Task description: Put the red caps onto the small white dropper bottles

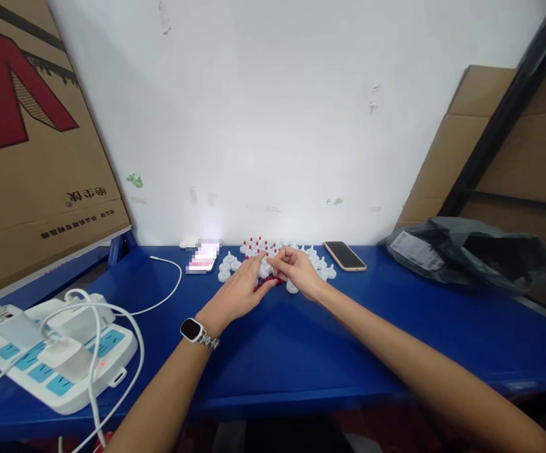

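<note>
My left hand (242, 290) lies low over the table with its fingers stretched out and the thumb apart, beside a white nozzle cap (266, 270). Across from it, my right hand (299, 269) is closed in a pinch above the same cap; what sits between its fingertips is too small to make out. Around both hands stand several white nozzle caps (224, 272), cone-shaped on round bases. Behind them is a group of white caps with red tips (260, 241). Small loose red tips (273, 280) lie under my hands, partly hidden.
On the blue table (273, 358), a phone (345, 256) lies to the right and a blurred-out device (204, 257) to the left. A dark plastic bag (471, 255) is at far right. A power strip (122, 352) with white cables occupies the left. Cardboard (32, 163) leans behind it.
</note>
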`<state>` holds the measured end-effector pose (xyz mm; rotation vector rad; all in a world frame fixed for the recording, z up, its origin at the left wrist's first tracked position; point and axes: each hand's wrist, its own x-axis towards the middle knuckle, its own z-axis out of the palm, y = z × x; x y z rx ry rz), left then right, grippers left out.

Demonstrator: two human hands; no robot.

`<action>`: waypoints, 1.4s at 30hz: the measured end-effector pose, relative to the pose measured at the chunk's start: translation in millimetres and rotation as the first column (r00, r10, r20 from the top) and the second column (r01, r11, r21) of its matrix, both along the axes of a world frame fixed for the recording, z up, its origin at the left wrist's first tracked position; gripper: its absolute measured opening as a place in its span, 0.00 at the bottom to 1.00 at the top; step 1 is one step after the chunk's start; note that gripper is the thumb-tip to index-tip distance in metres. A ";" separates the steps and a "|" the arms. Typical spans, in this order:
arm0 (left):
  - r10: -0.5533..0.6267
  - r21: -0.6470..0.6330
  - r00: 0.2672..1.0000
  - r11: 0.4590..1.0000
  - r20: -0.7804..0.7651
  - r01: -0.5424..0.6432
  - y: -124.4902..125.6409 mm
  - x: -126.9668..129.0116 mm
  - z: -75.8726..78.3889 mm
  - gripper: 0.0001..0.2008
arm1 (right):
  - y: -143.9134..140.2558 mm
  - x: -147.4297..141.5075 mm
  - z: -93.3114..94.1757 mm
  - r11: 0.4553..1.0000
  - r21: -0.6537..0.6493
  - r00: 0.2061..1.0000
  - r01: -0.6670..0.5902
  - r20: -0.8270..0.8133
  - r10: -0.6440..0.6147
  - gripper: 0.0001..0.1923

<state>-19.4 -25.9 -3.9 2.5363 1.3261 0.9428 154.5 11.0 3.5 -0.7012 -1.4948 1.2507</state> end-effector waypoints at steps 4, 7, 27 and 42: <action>0.216 0.031 0.976 0.976 0.001 -0.216 9.6 -23.6 5.8 0.22 | 36.8 -11.5 9.0 0.970 0.197 0.972 0.141 0.158 -0.173 0.16; 0.323 -0.102 0.942 0.938 -0.089 -0.331 15.9 -42.6 7.5 0.10 | 68.1 -29.7 16.3 0.923 0.322 0.893 0.209 0.321 -0.315 0.09; 0.272 -0.266 0.942 0.910 -0.198 -0.319 25.5 -54.1 -12.0 0.10 | 98.5 -82.1 17.2 0.818 0.558 0.445 -0.140 0.773 -0.452 0.09; 0.406 0.038 0.912 0.912 0.050 -0.408 14.1 -35.0 1.3 0.20 | 55.7 -54.8 15.2 0.872 0.487 0.715 0.056 0.590 -0.376 0.12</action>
